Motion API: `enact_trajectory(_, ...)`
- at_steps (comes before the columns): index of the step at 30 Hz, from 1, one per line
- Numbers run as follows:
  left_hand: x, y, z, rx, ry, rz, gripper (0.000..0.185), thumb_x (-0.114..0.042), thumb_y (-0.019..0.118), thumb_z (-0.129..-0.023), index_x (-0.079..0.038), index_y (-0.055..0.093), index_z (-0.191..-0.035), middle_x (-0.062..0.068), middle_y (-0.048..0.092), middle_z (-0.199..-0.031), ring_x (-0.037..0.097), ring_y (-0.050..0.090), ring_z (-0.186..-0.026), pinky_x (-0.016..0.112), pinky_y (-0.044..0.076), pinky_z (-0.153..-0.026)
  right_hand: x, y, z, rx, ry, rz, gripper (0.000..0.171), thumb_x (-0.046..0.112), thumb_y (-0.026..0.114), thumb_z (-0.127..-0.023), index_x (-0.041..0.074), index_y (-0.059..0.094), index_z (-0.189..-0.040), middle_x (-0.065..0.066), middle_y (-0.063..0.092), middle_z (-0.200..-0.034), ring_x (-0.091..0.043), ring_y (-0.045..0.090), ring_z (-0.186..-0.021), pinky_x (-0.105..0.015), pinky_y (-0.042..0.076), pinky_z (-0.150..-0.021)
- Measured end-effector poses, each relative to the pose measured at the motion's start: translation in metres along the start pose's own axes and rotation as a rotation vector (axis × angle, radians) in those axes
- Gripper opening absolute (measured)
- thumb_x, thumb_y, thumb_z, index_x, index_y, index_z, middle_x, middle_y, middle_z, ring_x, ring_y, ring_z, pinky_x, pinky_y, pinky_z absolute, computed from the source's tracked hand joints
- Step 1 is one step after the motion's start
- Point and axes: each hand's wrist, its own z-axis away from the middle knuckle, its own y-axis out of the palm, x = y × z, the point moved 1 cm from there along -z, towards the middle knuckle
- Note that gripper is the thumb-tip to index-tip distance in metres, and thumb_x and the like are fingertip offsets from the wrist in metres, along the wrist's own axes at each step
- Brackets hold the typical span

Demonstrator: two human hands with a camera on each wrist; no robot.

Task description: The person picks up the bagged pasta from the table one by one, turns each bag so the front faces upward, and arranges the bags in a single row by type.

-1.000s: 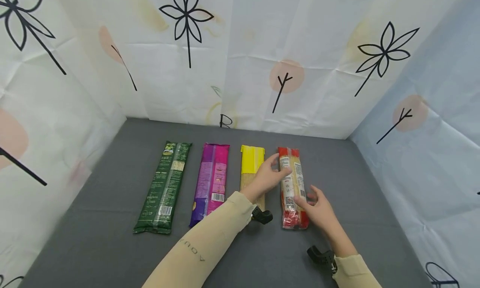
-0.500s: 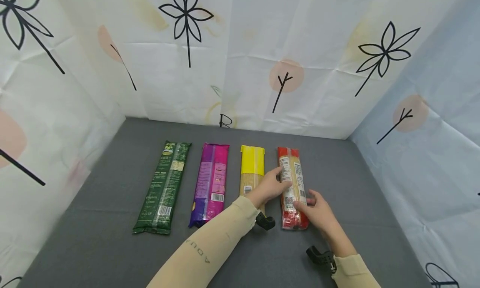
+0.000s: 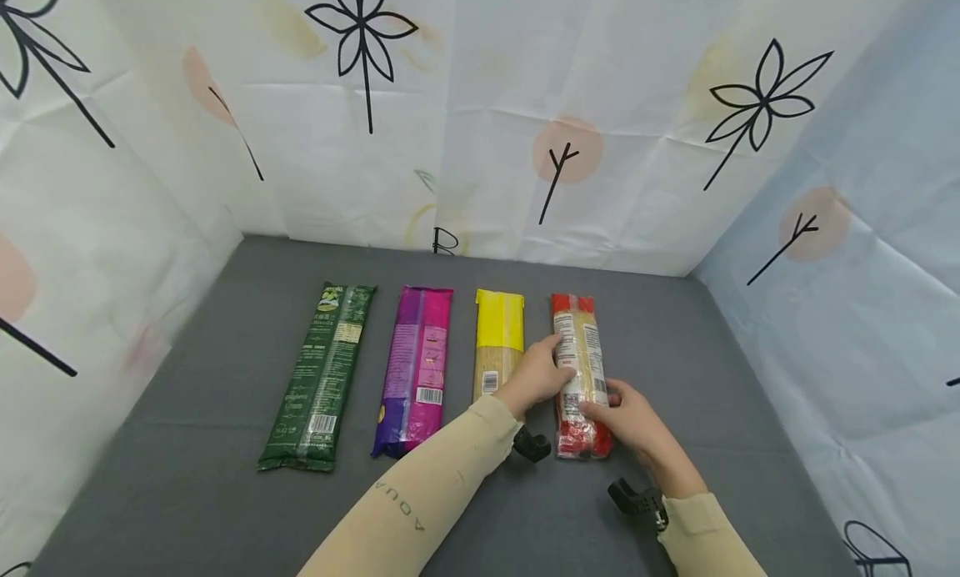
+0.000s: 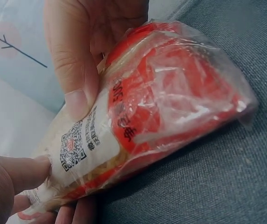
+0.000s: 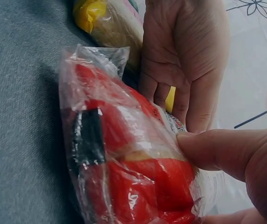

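Both hands grip the red noodle packet [image 3: 578,375], which looks like the start of picking it up; a joint, level lift seems called for next. The left hand [image 3: 542,375] clasps its middle, the right hand [image 3: 626,416] pinches its near end, so it lies between them on the grey mat [image 3: 187,444].

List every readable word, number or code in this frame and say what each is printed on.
"AQUA": on the left sleeve, upside down in the head view.
"50": partly readable on the red noodle packet that both hands hold; the rest is cut off.
QR code and small print on that packet's white label: too small to read.
Green packet, purple packet and yellow packet: labels and barcodes too small to read.
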Motion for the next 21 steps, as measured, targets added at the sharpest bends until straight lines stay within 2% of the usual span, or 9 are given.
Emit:
enact_trajectory(4, 0.001, -0.001, -0.001, 0.000, -0.012, -0.008, 0.066, -0.024, 0.069, -0.091, -0.018, 0.039, -0.149, 0.007, 0.050, -0.140, 0.019, 0.055, -0.110, 0.039, 0.050, -0.091, 0.001, 0.002, -0.004, 0.020, -0.006, -0.021, 0.071, 0.026, 0.070, -0.089, -0.004, 0.033, -0.142, -0.021, 0.056, -0.110, -0.022, 0.064, -0.083, -0.036, 0.054, -0.067)
enact_trajectory(8, 0.003, -0.001, 0.000, 0.002, -0.005, 0.013, 0.066, -0.022, 0.069, -0.091, -0.016, 0.038, -0.150, 0.008, 0.049, -0.142, 0.018, 0.054, -0.112, 0.039, 0.049, -0.092, 0.003, 0.005, -0.005, 0.033, -0.018, -0.067, 0.068, 0.022, 0.070, -0.090, -0.002, 0.033, -0.142, -0.022, 0.053, -0.116, -0.023, 0.063, -0.087, -0.036, 0.055, -0.069)
enact_trajectory(15, 0.005, -0.005, 0.000, -0.008, -0.016, 0.183, 0.065, -0.013, 0.066, -0.092, -0.012, 0.037, -0.149, 0.011, 0.053, -0.136, 0.017, 0.056, -0.108, 0.038, 0.050, -0.089, 0.003, 0.012, -0.006, 0.031, -0.096, -0.119, 0.066, 0.021, 0.068, -0.092, 0.005, 0.031, -0.144, -0.023, 0.051, -0.126, -0.025, 0.063, -0.093, -0.037, 0.055, -0.072)
enact_trajectory(21, 0.002, -0.011, 0.004, -0.020, 0.019, 0.222, 0.064, -0.011, 0.063, -0.094, -0.012, 0.034, -0.150, 0.014, 0.052, -0.134, 0.020, 0.056, -0.111, 0.038, 0.051, -0.088, -0.001, 0.016, -0.008, 0.055, -0.162, -0.214, 0.071, 0.023, 0.066, -0.094, 0.011, 0.023, -0.148, -0.020, 0.045, -0.137, -0.028, 0.061, -0.104, -0.038, 0.055, -0.077)
